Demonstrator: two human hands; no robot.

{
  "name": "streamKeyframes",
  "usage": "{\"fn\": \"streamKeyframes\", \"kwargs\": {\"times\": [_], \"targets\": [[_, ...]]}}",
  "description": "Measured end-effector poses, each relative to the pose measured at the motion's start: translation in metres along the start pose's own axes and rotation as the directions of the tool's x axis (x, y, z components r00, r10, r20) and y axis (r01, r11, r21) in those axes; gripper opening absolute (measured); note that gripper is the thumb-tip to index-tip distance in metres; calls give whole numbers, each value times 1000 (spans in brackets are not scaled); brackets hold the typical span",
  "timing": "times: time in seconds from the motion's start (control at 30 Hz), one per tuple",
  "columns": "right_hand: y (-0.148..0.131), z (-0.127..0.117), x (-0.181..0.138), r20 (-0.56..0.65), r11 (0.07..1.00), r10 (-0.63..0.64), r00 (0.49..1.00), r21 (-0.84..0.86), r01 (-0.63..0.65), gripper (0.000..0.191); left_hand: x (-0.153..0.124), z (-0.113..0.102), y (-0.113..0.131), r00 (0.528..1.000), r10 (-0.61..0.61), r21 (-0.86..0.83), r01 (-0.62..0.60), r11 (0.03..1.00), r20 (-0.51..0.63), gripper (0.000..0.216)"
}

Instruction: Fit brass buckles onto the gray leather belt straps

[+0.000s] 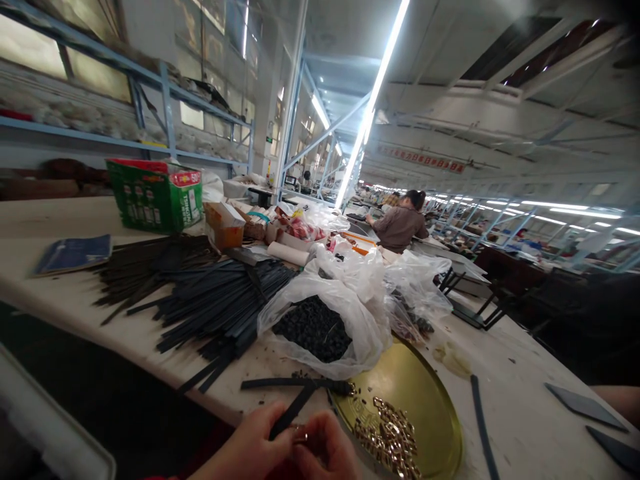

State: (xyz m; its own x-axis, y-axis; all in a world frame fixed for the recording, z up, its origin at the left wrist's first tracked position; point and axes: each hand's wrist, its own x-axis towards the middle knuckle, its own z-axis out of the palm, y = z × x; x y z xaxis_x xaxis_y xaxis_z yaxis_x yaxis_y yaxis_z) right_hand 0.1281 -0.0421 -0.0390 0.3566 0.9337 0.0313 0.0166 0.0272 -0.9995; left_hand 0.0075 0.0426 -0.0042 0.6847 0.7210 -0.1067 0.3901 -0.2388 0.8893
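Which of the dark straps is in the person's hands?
The strap slanting up from between the left hand and right hand; the rest lie untouched on the table, most in a pile.

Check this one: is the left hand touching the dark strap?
Touching. The head view shows the dark strap running down into the left hand, with its lower end pinched under the thumb and no gap between them.

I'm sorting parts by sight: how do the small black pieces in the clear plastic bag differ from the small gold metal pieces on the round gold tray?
The small black pieces are matt; the small gold metal pieces shine. The black ones sit heaped inside a clear plastic bag; the gold ones lie loose on a round gold tray, nearer the right hand. Both are heaps of many tiny parts.
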Motion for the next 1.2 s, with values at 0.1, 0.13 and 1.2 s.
{"fn": "streamKeyframes", "kwargs": {"times": [0.1,0.13,1.2], "targets": [[-6,2,-2,11,998,-27,1000,-65,28,24,-3,-3,2,994,-11,-132,26,991,111,19],[-9,3,-2,35,999,-10,999,-42,12,23,-4,-4,3,989,-5,-178,33,983,151,21],[-23,2,8,-7,480,604,797,802,-356,43,-8,-31,-3,961,-2,255,-72,964,276,26]]}}
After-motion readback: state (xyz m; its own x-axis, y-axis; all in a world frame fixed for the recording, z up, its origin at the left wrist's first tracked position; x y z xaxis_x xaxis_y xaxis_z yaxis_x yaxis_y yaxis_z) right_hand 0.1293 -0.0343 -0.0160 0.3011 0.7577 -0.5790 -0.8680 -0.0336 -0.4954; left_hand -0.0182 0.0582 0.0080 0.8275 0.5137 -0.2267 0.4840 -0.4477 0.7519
